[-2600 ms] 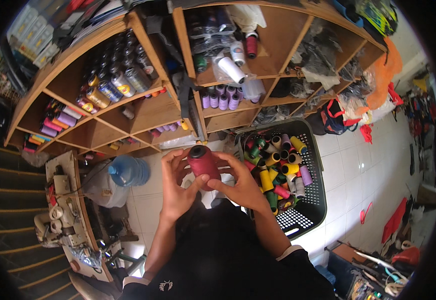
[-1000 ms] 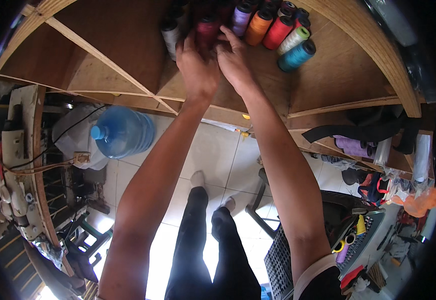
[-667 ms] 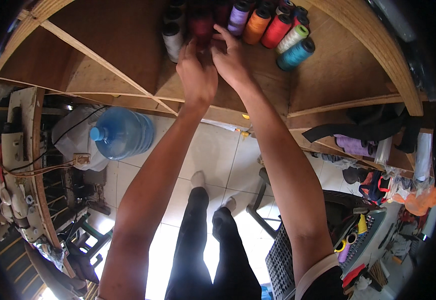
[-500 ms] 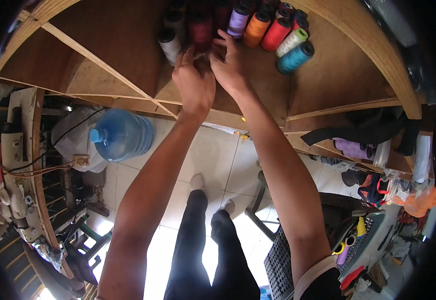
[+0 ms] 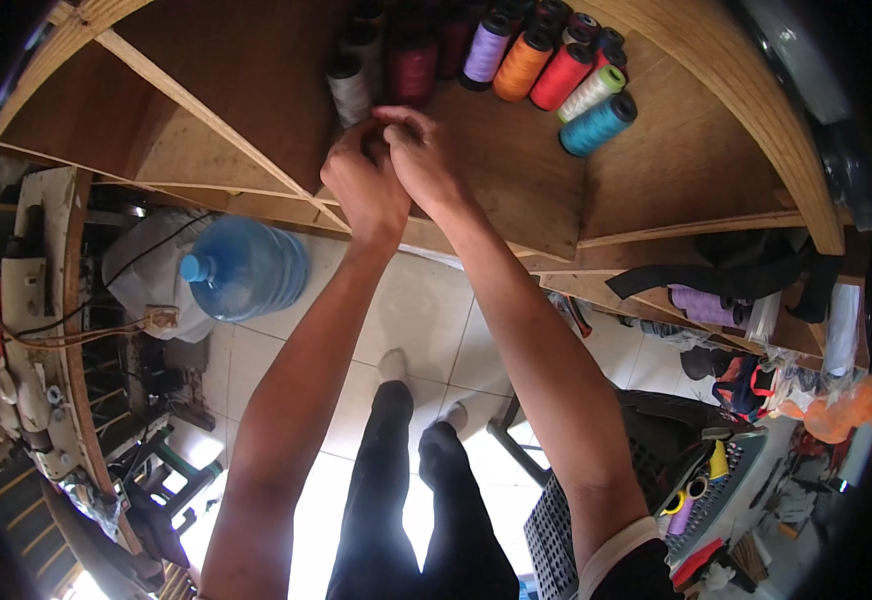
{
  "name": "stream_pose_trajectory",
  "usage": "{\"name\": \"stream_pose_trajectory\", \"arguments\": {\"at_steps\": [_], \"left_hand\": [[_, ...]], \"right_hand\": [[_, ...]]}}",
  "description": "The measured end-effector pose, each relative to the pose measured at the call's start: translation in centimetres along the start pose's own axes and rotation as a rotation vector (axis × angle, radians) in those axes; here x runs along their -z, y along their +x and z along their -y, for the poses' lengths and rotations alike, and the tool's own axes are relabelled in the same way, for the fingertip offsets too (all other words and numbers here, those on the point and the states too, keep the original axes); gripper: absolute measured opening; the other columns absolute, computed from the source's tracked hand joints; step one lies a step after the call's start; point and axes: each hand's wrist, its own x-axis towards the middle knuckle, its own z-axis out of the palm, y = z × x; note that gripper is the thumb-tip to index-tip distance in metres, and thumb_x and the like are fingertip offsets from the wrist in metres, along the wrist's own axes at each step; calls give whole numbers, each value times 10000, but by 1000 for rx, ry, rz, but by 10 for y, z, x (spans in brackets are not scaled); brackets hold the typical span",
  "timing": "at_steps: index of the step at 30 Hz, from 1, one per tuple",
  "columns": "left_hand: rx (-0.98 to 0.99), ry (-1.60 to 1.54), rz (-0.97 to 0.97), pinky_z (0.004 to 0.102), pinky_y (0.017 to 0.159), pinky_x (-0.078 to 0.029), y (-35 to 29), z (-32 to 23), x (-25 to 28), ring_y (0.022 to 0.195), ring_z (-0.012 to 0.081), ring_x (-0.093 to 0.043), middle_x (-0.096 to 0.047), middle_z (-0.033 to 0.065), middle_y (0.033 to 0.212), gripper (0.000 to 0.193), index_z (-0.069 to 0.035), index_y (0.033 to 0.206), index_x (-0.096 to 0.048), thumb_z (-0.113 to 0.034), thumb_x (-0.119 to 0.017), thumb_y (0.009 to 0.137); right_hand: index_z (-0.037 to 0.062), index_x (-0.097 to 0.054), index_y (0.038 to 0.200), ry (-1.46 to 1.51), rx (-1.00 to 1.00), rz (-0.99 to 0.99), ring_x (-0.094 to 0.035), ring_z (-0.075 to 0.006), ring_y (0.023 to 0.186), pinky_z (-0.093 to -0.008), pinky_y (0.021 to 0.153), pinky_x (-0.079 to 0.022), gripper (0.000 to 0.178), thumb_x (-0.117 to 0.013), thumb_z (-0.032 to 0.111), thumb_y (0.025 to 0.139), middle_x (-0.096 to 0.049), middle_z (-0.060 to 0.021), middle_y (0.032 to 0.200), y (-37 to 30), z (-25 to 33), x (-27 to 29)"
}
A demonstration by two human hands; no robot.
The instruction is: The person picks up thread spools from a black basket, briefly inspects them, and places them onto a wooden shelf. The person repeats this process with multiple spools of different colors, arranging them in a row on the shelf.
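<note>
My left hand and my right hand meet at the front of a wooden shelf compartment. Both sets of fingers are curled in and pressed together; whatever lies between them is hidden. Just beyond the left fingers stands a grey thread spool. A dark red spool is behind the right hand. Farther right are spools in purple, orange, red, pale green-white and teal.
Wooden dividers split the shelf. On the tiled floor at left stands a blue water jug, beside a sewing machine. A dark crate-like chair is at lower right, near a grey tray with small spools.
Both hands have drawn back from the spools, slightly left and toward me. The right fingers, reaching up before, are now folded in against the left hand.
</note>
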Motion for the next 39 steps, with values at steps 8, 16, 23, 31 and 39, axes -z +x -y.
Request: {"name": "stream_pose_trajectory", "arguments": {"at_steps": [8,16,23,31,39], "left_hand": [[-123,80,33,412,785,-490,4,2,3,865,382,-638,-647,250,950,255,50,980,-665,-15,-525,777],[-485,236,189,405,736,-528,10,3,-3,857,363,-641,-650,192,1006,284,-25,1046,-658,-23,-600,767],[-548,308,247,422,727,-533,15,12,-15,858,355,-635,-619,164,1084,311,0,1094,-614,-39,-570,789],[-564,382,266,411,733,-529,15,9,-15,862,333,-635,-615,143,1060,344,-31,1118,-601,-48,-578,775],[-439,340,252,415,694,-497,-71,-28,51,802,350,-617,-637,155,925,237,-28,1003,-647,-19,-601,771]], "right_hand": [[-39,-627,1070,-74,0,-44,-619,-182,931,-298,848,-466,278,-474,78,870,-675,-139,952,-3,8,2],[28,-648,959,-667,207,-90,-604,-406,896,-467,789,-491,238,-510,159,816,-644,-218,934,-7,18,44],[-3,-615,1040,-659,326,26,-553,-401,1015,-445,872,-464,273,-487,86,815,-605,-221,1065,8,7,47],[-33,-580,1085,-748,361,98,-556,-414,1020,-455,917,-449,333,-509,149,815,-582,-232,1134,11,3,51],[26,-584,966,-554,318,-233,-559,-377,917,-440,802,-452,158,-563,91,824,-591,-188,950,-95,29,77]]}}
